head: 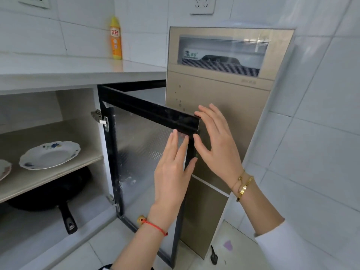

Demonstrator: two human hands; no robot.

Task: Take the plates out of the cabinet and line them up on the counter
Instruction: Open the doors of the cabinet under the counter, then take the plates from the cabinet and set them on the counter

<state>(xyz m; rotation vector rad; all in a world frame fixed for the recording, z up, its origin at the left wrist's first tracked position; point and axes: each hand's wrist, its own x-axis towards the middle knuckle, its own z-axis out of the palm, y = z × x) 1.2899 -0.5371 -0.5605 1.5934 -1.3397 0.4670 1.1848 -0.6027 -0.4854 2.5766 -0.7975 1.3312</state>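
Door point(144, 145) swung wide on its hinges, free corner out in the aisle. Left hand point(173, 168) flat against the inner glass near that corner, fingers straight, gripping nothing. Right hand point(216, 145) spread over the outer side of the same corner, fingers extended, thumb at the edge, also not clamped.

Plates still in the cabinet point(78, 106), none yet on the counter point(81, 67). Blue-flowered plate point(49, 154) on the middle shelf point(58, 172), near its front edge. Second plate point(4, 170) just beside it at the left border, mostly cut off. Count beyond these two: cannot tell.

Risks, as judged:
- Door held by flat palms only; likely to swing back across the opening once released, striking a reaching arm or a plate in transit.
- Further push could knock the door corner against the gold appliance point(218, 114) just behind it; glass panel at stake.
- Plate shallow and glazed, sitting close to the shelf lip; careless drag could tip it onto the pan point(50, 193) below or onto the floor.
- Plug point(213, 257) lying loose on the floor by the appliance; trip hazard.

Surface and room: pale counter, smooth, set above the cabinet; orange bottle point(116, 38) upright at the back by the wall. White tiled walls, wall sockets above, white tiled floor. Black pan on the cabinet bottom, handle pointing outward.
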